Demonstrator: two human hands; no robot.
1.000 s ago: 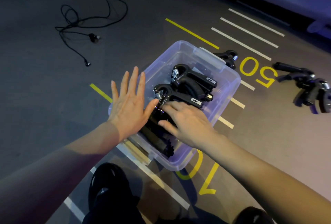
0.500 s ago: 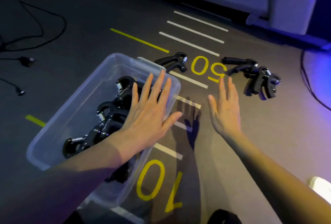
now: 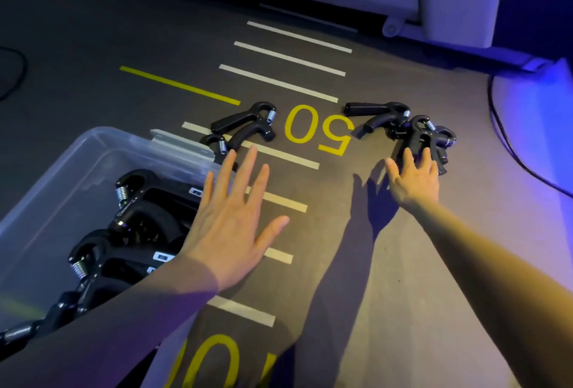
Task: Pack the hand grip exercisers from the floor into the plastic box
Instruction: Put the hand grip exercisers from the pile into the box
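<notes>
A clear plastic box [image 3: 62, 170] stands on the floor at the lower left, holding several black hand grip exercisers [image 3: 145, 211] with metal springs. My left hand [image 3: 231, 223] hovers flat with spread fingers over the box's right rim. Two exercisers [image 3: 245, 125] lie on the floor just beyond the box's far corner. A pile of exercisers [image 3: 415, 130] lies to the right of the yellow "50". My right hand [image 3: 414, 178] reaches out with straight fingers, its fingertips touching the near side of that pile. Neither hand holds anything.
The dark floor carries white stripes, a yellow line [image 3: 179, 86] and yellow numbers. A white cabinet base [image 3: 459, 0] stands at the back right. A black cable [image 3: 511, 145] curves along the floor at the right edge, another at the far left.
My right hand left the box and moved forward and right to the pile of exercisers. My left hand shifted from the box's left side over its right rim. The view swung right.
</notes>
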